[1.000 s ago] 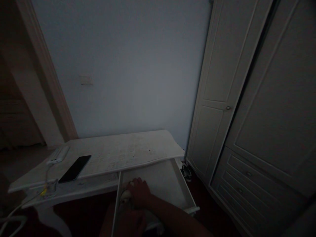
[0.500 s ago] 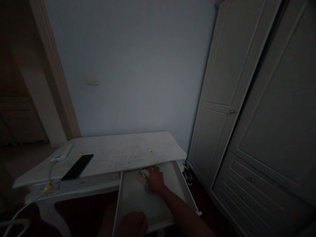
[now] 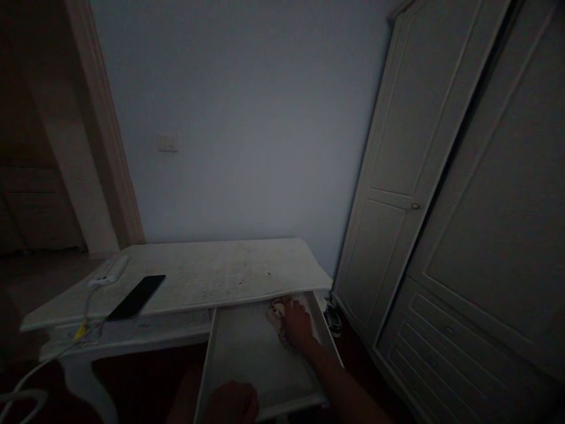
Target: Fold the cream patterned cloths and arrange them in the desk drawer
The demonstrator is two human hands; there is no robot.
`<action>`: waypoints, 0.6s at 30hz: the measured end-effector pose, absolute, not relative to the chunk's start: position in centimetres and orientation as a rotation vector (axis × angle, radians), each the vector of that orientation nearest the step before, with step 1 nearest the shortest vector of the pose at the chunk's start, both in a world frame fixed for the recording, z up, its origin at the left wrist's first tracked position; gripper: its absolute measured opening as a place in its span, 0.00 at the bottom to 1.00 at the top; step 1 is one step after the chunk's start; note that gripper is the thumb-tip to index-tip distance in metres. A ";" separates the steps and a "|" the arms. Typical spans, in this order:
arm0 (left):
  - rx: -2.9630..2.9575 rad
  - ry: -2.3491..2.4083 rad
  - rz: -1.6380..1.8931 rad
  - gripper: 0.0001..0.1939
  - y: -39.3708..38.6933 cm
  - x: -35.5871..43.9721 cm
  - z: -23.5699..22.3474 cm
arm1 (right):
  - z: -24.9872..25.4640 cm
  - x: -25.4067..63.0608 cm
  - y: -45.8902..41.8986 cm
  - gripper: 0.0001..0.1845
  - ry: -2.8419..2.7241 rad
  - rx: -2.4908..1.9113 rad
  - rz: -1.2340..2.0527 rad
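A pulled-out white drawer (image 3: 247, 347) juts from the desk toward me. Inside it, near the back right, my right hand (image 3: 296, 323) is closed on a crumpled light cloth (image 3: 277, 312) with darker markings, pressed against the drawer bottom. Part of the cloth is covered by my fingers. My left hand (image 3: 233, 401) is curled over the drawer's front left corner; its fingertips are hidden in the dim light.
The worn white desk (image 3: 220, 265) stands against the wall. On its left lie a black phone (image 3: 138, 297) and a white power strip (image 3: 110, 270) with a cable. A wardrobe (image 3: 384, 235) rises at the right, with dark shoes (image 3: 333, 323) on the floor beside it.
My right hand has slid the cloth to the right across the drawer bottom, toward its right side. My left hand stays at the front left corner. The view has shifted slightly.
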State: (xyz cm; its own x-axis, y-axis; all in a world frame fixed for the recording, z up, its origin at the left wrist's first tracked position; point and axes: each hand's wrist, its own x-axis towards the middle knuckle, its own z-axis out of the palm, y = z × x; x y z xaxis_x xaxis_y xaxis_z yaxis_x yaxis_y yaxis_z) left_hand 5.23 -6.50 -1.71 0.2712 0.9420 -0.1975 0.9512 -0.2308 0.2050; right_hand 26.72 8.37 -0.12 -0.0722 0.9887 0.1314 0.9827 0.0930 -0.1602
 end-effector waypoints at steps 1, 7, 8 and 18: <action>2.266 1.742 -0.053 0.21 -6.6 5.3 -1.5 | -0.1 27.0 8.1 0.26 -2.176 -1.984 0.061; 2.249 1.782 -0.106 0.21 -6.9 5.6 -0.4 | -0.5 29.4 5.3 0.32 -2.281 -1.882 0.181; 2.244 1.779 -0.111 0.21 -6.9 5.6 -0.3 | -0.6 29.8 4.8 0.33 -2.304 -1.852 0.207; 2.203 1.754 -0.058 0.23 -7.2 5.8 0.4 | -0.8 30.0 2.6 0.48 -2.667 -1.401 0.521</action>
State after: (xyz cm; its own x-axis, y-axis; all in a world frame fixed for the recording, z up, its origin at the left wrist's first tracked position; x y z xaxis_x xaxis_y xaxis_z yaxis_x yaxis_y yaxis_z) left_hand 5.78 -7.16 0.43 0.2437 0.9420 -0.2306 0.9553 -0.1921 0.2248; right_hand 29.98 2.58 -0.75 -0.5773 0.8124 -0.0824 0.7837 0.5229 -0.3352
